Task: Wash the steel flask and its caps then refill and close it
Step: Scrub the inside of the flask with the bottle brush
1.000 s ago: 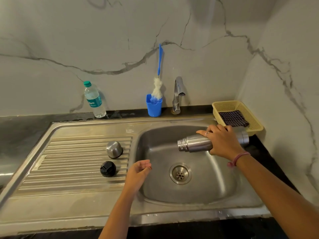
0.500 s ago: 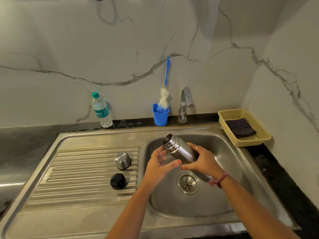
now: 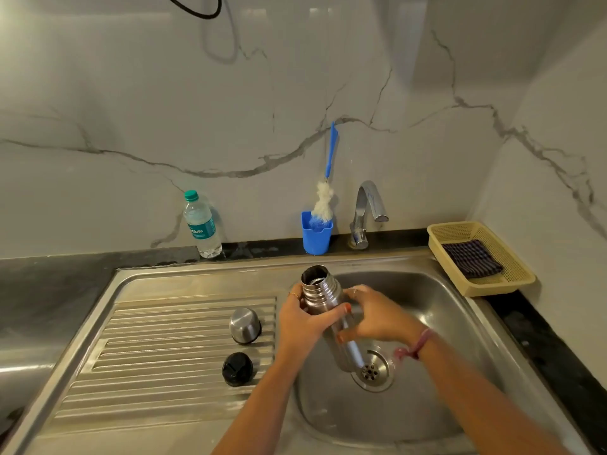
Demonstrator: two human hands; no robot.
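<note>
The open steel flask (image 3: pixel 320 292) stands nearly upright over the sink basin (image 3: pixel 437 326), its mouth tilted toward the wall. My left hand (image 3: pixel 303 320) grips it just below the threaded neck. My right hand (image 3: pixel 377 318) wraps the body from the right, lower down. On the ribbed drainboard (image 3: pixel 157 349) to the left sit the steel cup cap (image 3: pixel 244 325), mouth down, and the black inner cap (image 3: pixel 237 368) in front of it.
A blue holder (image 3: pixel 316 234) with a blue-handled bottle brush (image 3: pixel 325 195) stands at the wall beside the tap (image 3: pixel 366 208). A plastic water bottle (image 3: pixel 202 224) stands further left. A yellow basket (image 3: pixel 520 277) holding a dark cloth sits at the right. The drain (image 3: pixel 372 372) is below the flask.
My right hand brought the flask from lying sideways at the basin's right to nearly upright at its left. My left hand rose from the basin edge and took hold near the neck.
</note>
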